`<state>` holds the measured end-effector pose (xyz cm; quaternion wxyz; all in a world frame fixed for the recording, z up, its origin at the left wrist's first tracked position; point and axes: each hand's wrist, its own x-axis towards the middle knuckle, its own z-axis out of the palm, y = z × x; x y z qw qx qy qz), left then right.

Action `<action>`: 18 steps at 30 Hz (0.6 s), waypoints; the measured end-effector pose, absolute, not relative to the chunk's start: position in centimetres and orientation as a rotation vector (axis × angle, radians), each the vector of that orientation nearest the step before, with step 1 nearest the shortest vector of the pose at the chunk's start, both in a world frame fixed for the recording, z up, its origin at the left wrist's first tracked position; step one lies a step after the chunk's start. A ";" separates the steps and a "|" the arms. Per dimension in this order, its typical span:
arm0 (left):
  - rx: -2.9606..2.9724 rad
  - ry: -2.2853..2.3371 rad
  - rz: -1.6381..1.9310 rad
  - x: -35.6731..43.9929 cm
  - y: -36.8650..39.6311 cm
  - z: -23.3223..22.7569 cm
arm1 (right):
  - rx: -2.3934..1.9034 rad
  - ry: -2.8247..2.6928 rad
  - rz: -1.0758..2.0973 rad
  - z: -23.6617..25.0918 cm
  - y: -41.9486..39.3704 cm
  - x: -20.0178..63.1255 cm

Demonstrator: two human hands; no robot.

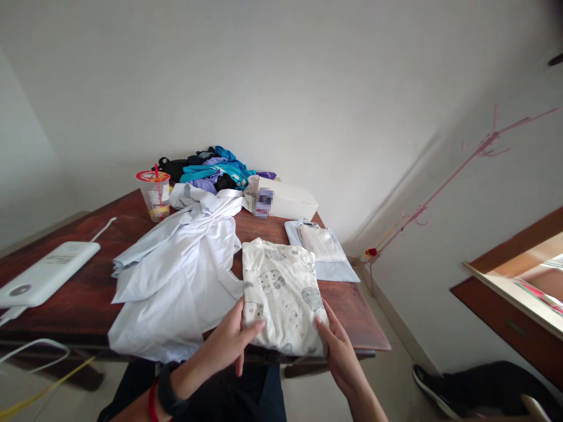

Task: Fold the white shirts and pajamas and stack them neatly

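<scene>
Dark wooden table [88, 293]: left hand [231, 343] and right hand [341, 346] each grasp the folded printed garment [284, 293] at its near edge.

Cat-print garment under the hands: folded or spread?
Folded. The cat-print garment lies as a neat rectangle on the table, left hand and right hand gripping its near edge.
</scene>
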<state>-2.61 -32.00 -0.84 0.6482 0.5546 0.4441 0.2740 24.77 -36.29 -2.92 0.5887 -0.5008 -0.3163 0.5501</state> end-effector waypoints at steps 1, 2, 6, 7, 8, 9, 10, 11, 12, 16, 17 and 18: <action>1.279 1.003 0.643 -2.6 -32.0 -1.2 | -1.159 -0.742 1.284 -2.9 -36.2 24.7; 1.287 0.991 0.651 -2.6 -32.1 -1.5 | -1.155 -0.745 1.281 -2.9 -36.3 24.6; 1.270 0.944 0.606 -3.6 -32.9 -2.0 | -1.158 -0.741 1.265 -3.7 -37.0 25.3; 1.252 0.929 0.586 -4.0 -33.2 -2.0 | -1.161 -0.734 1.271 -4.0 -37.3 25.6; 1.222 0.913 0.565 -4.3 -33.4 -1.8 | -1.164 -0.722 1.282 -4.3 -37.5 26.0; 1.181 0.897 0.540 -4.7 -33.5 -1.6 | -1.167 -0.705 1.294 -4.5 -37.7 26.3; 1.134 0.885 0.514 -5.1 -33.4 -1.2 | -1.167 -0.685 1.305 -4.6 -37.8 26.6; 1.087 0.882 0.489 -5.5 -33.2 -0.7 | -1.165 -0.665 1.316 -4.6 -37.8 26.9; 1.042 0.887 0.463 -5.8 -32.7 -0.2 | -1.164 -0.650 1.329 -4.4 -37.6 27.1; 0.959 0.950 0.438 -6.6 -29.3 2.4 | -1.172 -0.684 1.413 -2.9 -35.7 27.5; 0.958 0.968 0.461 -6.6 -28.2 2.9 | -1.179 -0.700 1.430 -2.5 -35.1 27.7; 0.964 0.982 0.486 -6.6 -27.1 3.4 | -1.190 -0.707 1.442 -2.2 -34.3 27.9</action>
